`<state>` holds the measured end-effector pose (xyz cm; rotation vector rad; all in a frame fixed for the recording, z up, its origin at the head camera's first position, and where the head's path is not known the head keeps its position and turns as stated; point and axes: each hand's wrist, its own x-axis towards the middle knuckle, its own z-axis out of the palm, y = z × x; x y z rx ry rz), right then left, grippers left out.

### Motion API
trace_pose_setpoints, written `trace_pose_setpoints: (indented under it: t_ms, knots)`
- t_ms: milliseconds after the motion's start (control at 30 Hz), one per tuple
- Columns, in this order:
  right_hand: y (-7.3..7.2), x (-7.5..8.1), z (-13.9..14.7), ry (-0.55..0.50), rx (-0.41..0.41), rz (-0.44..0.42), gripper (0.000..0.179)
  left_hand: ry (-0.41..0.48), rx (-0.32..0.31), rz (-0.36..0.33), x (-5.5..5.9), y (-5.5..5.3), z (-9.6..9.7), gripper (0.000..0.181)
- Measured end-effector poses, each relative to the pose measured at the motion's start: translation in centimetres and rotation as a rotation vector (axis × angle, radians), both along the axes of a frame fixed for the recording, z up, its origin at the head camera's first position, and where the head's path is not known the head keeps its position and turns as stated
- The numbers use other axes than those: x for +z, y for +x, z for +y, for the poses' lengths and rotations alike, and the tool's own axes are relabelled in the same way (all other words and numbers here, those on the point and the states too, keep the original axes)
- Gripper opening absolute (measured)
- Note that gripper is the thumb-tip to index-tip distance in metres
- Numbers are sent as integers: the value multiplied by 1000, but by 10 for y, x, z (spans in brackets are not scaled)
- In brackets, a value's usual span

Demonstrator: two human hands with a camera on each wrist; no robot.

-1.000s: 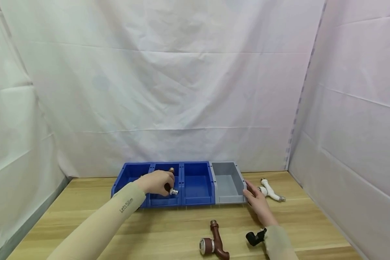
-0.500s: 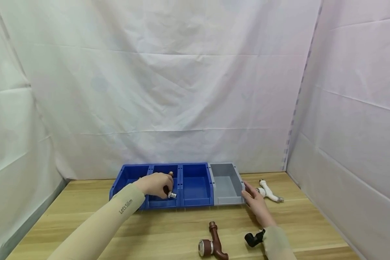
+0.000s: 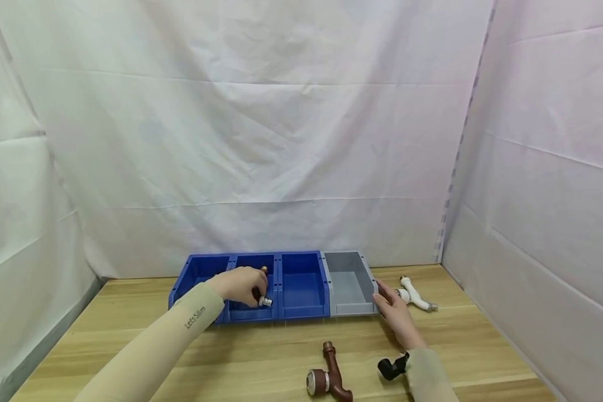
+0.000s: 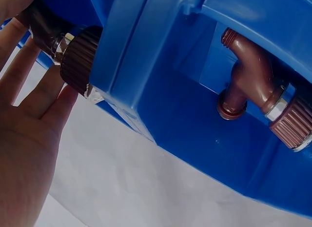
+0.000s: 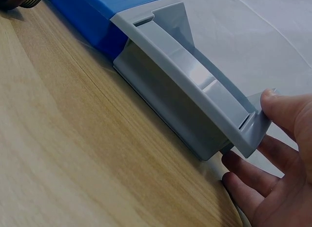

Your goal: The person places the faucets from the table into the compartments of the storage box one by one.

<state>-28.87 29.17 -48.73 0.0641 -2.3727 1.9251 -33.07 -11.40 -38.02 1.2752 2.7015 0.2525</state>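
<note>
In the head view, my left hand [image 3: 242, 285] is over the second blue bin [image 3: 251, 314] from the left, gripping a dark brown faucet [image 4: 82, 58]. The faucet's silver end [image 3: 265, 302] points out toward the front of that bin, and my hand hides most of its body. My right hand [image 3: 398, 318] holds the grey bin [image 3: 352, 309] at its front right corner. The right wrist view has the thumb [image 5: 282, 107] on the bin's rim and the fingers below, along the outer side. Another reddish-brown faucet [image 4: 253, 78] lies in the neighbouring leftmost blue bin.
A third blue bin [image 3: 302, 312] stands between the second one and the grey one. On the wooden table lie a brown faucet [image 3: 333, 371] in front, a black fitting [image 3: 392, 368] by the right wrist, and a white faucet [image 3: 416, 295] right of the bins. White cloth [image 3: 281, 139] hangs behind.
The left hand and its faucet have sunk very slightly into the second blue bin. My right hand stays on the grey bin; the whole view has shifted a little.
</note>
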Motion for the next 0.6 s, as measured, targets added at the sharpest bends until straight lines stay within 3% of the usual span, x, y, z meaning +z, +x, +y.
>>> trace_pose_setpoints:
  t_ms: [333,600]
  knots:
    - [3,-3,0,-12,-1,-22,57,-13,1,-9,-6,-5,3,22]
    - [3,2,0,-10,-2,-19,56,-35,26,1,-5,-9,5,19]
